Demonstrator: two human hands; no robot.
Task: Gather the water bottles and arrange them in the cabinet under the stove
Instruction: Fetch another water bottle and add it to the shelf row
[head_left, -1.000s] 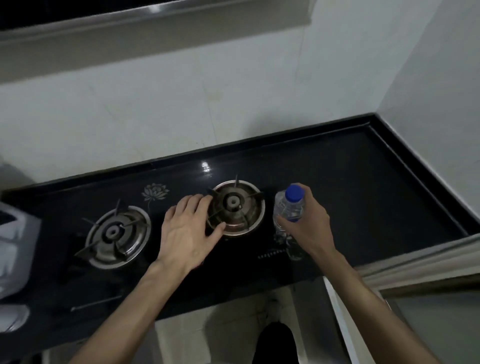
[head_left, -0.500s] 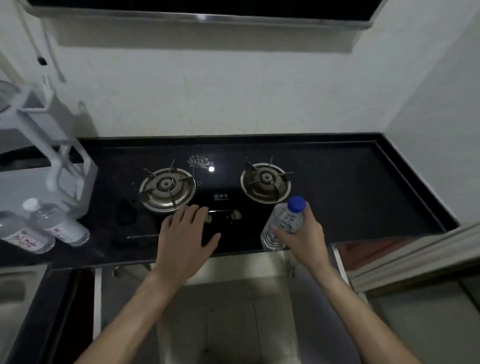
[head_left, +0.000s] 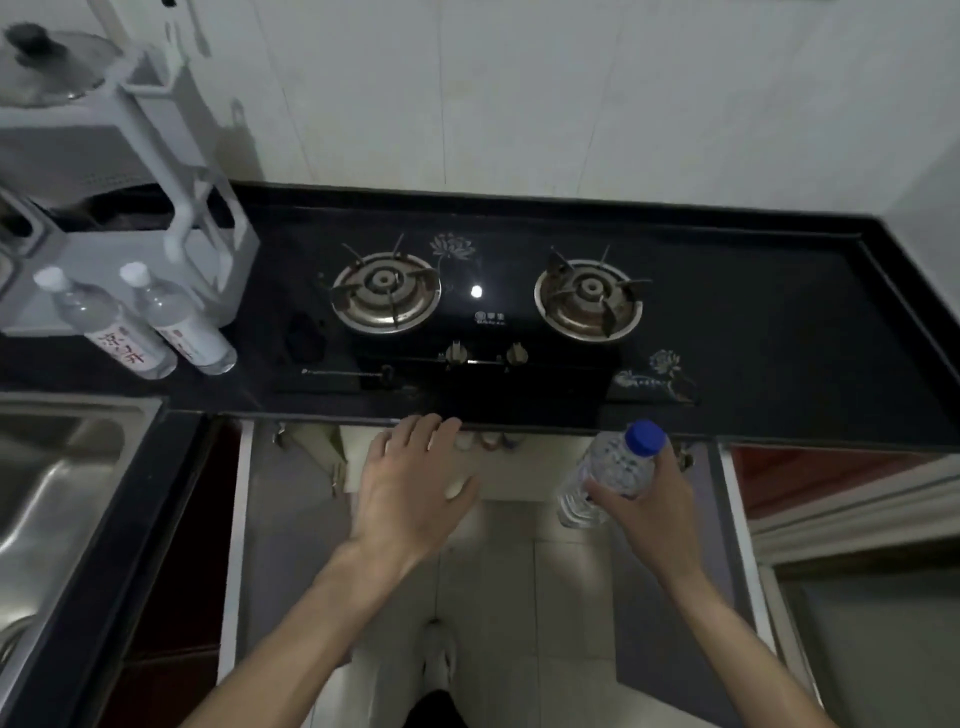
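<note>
A person brings a clear plastic water bottle with a blue cap (head_left: 610, 470) down toward the open cabinet (head_left: 511, 467) below the black glass two-burner gas stove (head_left: 483, 312).

The right hand (head_left: 644, 499) closes its grip around the bottle's middle, holding it tilted just in front of and below the stove's bench (head_left: 779, 338) edge, apparently to clear the lip on the way in. The left hand (head_left: 410, 493), grip open and empty, hovers flat in front of the stove, fingertips at the bench edge. Two clear white-capped bottles (head_left: 150, 325) lie to the stove's left, seemingly awaiting collection.
</note>
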